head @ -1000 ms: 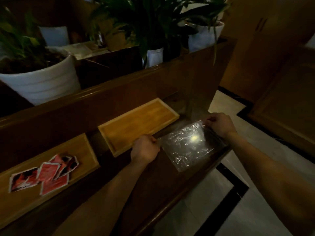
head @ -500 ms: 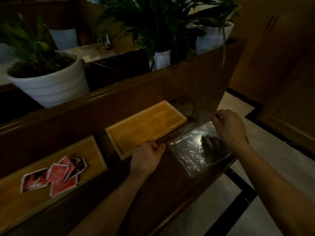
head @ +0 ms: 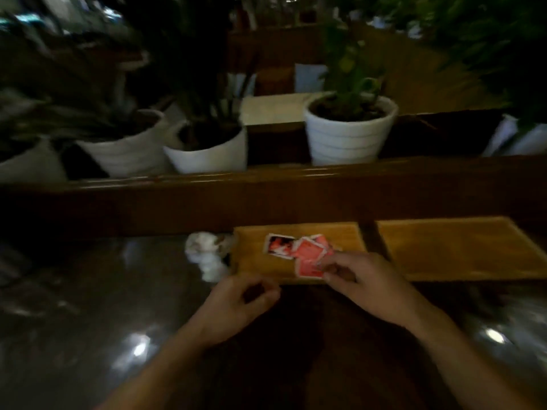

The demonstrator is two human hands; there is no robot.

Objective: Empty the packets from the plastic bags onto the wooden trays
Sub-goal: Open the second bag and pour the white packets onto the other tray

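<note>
The view is blurred. Several red packets [head: 307, 251] lie in a loose pile on the left wooden tray [head: 254, 263]. My right hand [head: 364, 281] is at the pile's near right side, with thumb and forefinger pinched on the lowest red packet. Just before that tray's front edge, my left hand [head: 241, 301] hovers with its fingers loosely curled and nothing in them. The right wooden tray [head: 458, 250] lies beside the first, with nothing on it. No flat plastic bag is in view.
A white crumpled lump [head: 207, 255] lies against the left tray's left end. A raised wooden ledge [head: 296, 184] runs behind the trays, with several white plant pots [head: 349, 134] beyond it. The dark glossy counter [head: 103, 306] stretches to the left.
The view has swung left from the clear plastic bag to the tray with packets. Both hands have left the bag and the empty tray; the right now reaches the red packets.
</note>
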